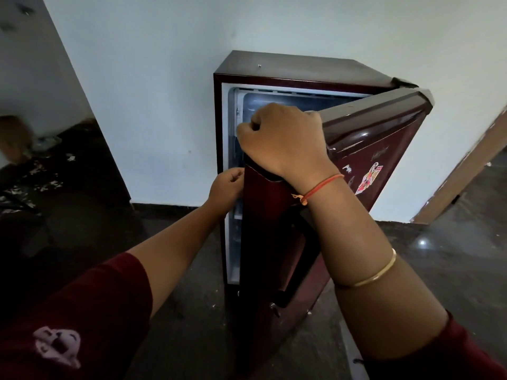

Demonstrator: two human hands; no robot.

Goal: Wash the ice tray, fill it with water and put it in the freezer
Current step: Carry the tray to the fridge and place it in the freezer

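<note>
One fridge (301, 69), dark maroon, stands at the centre of the frame against a white wall (151, 78) on a dark floor (439, 256). Its single door (384, 138) is hinged at the right and stands partly open, with the free edge swung toward the camera. Two grips are on that door. The right grip (285, 138), at the centre of the frame, holds the door's top edge near its free corner with the fingers curled over it. The left grip (226, 185), lower and to the left, has thumb and fingers curled against the door's free edge and holds it there.

The freezer (274, 98) is the pale compartment at the top of the fridge's inside, just above and behind the right grip. Most of it is hidden by that grip and the door, so I cannot tell what lies in it.

The right forearm carries two bands: one red thread (323, 185) at the wrist and one gold bangle (375, 275) further down. Two maroon sleeves show, one at the lower left (82, 311) and one at the lower right (439, 357). One bright sticker (369, 178) sits on the door front, right of centre. One dark handle recess (299, 259) runs down the door below the right wrist.
</note>
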